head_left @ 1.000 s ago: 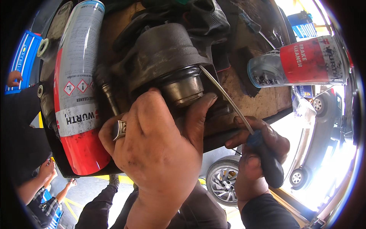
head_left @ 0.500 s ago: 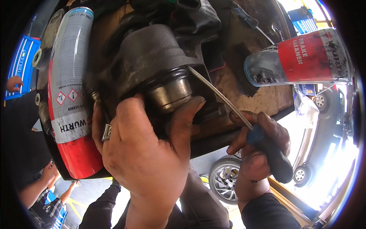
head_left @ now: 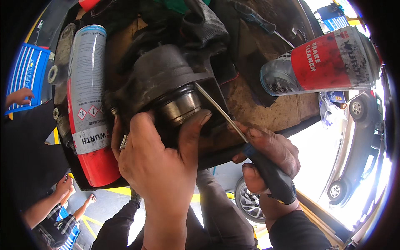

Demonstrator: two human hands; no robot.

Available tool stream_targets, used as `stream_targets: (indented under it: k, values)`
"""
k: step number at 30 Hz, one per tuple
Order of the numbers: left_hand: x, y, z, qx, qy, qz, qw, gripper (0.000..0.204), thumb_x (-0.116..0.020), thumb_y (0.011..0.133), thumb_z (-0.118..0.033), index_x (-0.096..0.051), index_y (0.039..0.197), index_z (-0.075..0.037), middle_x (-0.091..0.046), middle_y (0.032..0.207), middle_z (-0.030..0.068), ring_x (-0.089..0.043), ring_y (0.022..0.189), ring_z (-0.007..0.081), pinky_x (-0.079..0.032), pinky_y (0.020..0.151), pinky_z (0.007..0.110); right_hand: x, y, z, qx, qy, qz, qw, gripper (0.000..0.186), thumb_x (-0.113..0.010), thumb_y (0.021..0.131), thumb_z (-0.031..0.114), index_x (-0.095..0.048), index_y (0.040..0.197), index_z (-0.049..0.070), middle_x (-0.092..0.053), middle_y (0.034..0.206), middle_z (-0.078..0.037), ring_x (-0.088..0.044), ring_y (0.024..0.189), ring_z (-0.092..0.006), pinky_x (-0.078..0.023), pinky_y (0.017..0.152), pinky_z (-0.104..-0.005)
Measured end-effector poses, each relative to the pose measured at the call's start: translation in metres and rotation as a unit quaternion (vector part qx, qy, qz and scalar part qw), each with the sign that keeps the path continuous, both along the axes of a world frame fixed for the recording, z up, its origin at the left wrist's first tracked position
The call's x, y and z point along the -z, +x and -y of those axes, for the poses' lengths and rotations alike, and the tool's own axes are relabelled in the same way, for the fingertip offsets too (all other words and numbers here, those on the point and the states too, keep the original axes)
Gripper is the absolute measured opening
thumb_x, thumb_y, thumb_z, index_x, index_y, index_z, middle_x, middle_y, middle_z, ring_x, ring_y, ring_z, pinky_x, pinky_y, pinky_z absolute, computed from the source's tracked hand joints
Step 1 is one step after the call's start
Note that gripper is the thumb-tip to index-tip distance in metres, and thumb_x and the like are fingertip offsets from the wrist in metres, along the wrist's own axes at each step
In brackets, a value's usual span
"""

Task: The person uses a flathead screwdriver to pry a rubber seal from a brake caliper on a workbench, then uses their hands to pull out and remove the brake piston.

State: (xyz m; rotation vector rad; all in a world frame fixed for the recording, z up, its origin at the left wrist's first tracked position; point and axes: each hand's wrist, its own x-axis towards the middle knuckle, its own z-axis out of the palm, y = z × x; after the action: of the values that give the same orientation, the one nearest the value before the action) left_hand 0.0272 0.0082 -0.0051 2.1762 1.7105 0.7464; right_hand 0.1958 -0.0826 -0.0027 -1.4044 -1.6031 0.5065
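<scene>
A dark grey brake caliper lies on the worktop in front of me, its shiny metal piston protruding toward me with a black rubber seal round its base. My left hand grips it from below, thumb on the piston's lower right side and fingers at its left; a ring shows on one finger. In my right hand is a screwdriver with a black and blue handle, forefinger laid near its shaft. The blade's tip meets the seal's right edge, where the caliper rim begins.
Red and grey aerosol cans stand left and right of the caliper. A second screwdriver lies at the back. Beyond are a wheel, a car and a blue tool cabinet beside another person's hand.
My right hand has moved left toward the caliper, its forefinger now further along the shaft. The screwdriver stands slightly steeper, tip still at the seal. My left hand keeps its grip; the whole view has shifted.
</scene>
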Motion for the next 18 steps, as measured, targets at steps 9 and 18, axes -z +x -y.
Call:
stream_targets:
  k: [9, 18]
  values:
    - [0.002, 0.003, 0.003, -0.008, -0.02, -0.004, 1.0, 0.056, -0.082, 0.085, -0.05, -0.061, 0.1, -0.001, -0.07, 0.097, 0.0169, -0.065, 0.1, 0.043, -0.048, 0.09, 0.049, 0.017, 0.001, 0.018, 0.065, 0.004, -0.199, 0.978, 0.042, -0.074, 0.094, 0.028, -0.066, 0.124, -0.001, -0.073, 0.116, -0.027, -0.078, 0.083, -0.0281, -0.063, 0.069, -0.0357]
    - [0.004, 0.004, 0.006, 0.017, -0.008, -0.019, 1.0, 0.053, -0.079, 0.089, -0.047, -0.064, 0.108, -0.001, -0.072, 0.103, 0.0172, -0.063, 0.111, 0.0453, -0.046, 0.1, 0.049, 0.007, 0.014, 0.003, -0.067, 0.045, 0.001, 0.997, 0.036, -0.074, 0.094, 0.021, -0.064, 0.124, 0.005, -0.069, 0.12, -0.029, -0.078, 0.084, -0.0362, -0.065, 0.07, -0.0404]
